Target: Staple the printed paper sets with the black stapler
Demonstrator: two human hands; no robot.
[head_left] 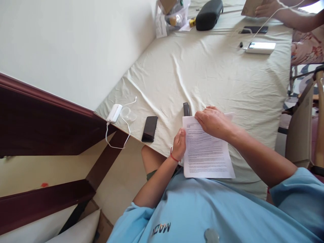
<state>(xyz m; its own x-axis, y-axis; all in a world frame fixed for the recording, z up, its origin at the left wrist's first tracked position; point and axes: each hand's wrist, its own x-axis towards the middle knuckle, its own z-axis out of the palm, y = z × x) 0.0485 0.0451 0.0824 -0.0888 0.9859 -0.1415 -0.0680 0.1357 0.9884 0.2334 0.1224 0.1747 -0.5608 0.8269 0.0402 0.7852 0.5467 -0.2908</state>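
A stack of printed sheets (206,155) lies close to my body at the front of the cloth-covered table. My left hand (179,145), with a red string on its wrist, is closed on the stack's left edge. Across the top edge rests my right hand (214,123), its fingers bent onto the paper and slightly blurred. A white paper corner (230,116) sticks out to the right of that hand. Just beyond the top left corner is a dark stapler-like object (186,108), its near end hidden by the sheets.
Left of the sheets lie a black phone (149,129), a white power bank (114,113) with its cable and a clear plastic lid (128,114). A black case (209,15) and a plastic bag (174,17) stand far back. Another person's hand (268,8) holds cardboard near a second power bank (261,48).
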